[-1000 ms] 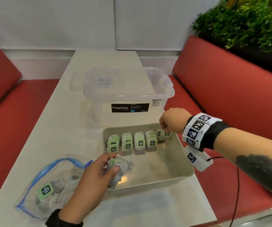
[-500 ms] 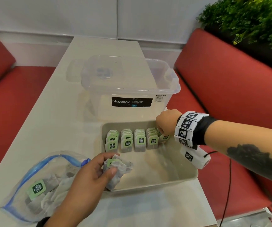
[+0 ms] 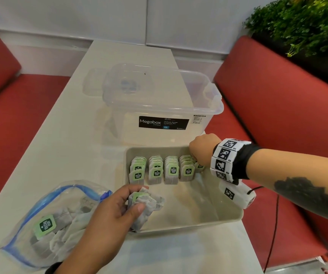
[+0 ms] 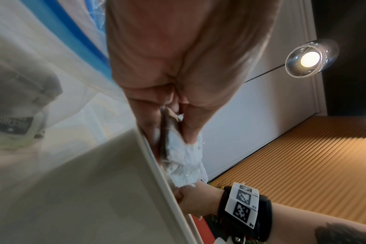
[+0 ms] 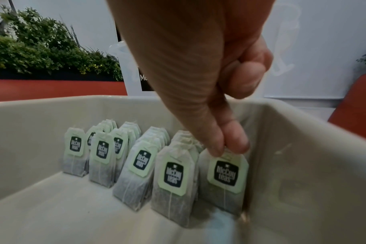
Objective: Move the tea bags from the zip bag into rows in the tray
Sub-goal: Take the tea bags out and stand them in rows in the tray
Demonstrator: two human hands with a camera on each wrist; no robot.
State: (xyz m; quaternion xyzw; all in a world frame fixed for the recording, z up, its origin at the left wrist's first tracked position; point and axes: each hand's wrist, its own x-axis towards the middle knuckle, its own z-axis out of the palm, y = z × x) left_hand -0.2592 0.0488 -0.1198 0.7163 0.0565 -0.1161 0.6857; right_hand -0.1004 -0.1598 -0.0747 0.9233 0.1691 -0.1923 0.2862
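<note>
Red benches [image 3: 289, 107] are flanking a white table [image 3: 64, 147], which is carrying one beige tray [image 3: 228, 216], one clear zip bag [image 3: 46, 224] and one clear box [image 3: 159, 107]. Four full rows [image 3: 162, 171] of upright tea bags are standing at the tray's far end, and a fifth row is starting at the right wall. The right hand [image 3: 202, 149] is reaching down into that corner, its thumb and forefinger pinching the top edge of one tea bag [image 5: 224, 178], which is standing upright just beside the fourth row and close against the right wall; its other fingers are curling into the palm. The left hand [image 3: 107, 220] is resting over the tray's near left rim, next to the zip bag's blue mouth, its fingers gripping a crumpled bunch [image 3: 147, 206] of tea bags whose count I cannot tell. More tea bags are lying loose inside the zip bag, one green tag [image 3: 44, 225] facing up.
</note>
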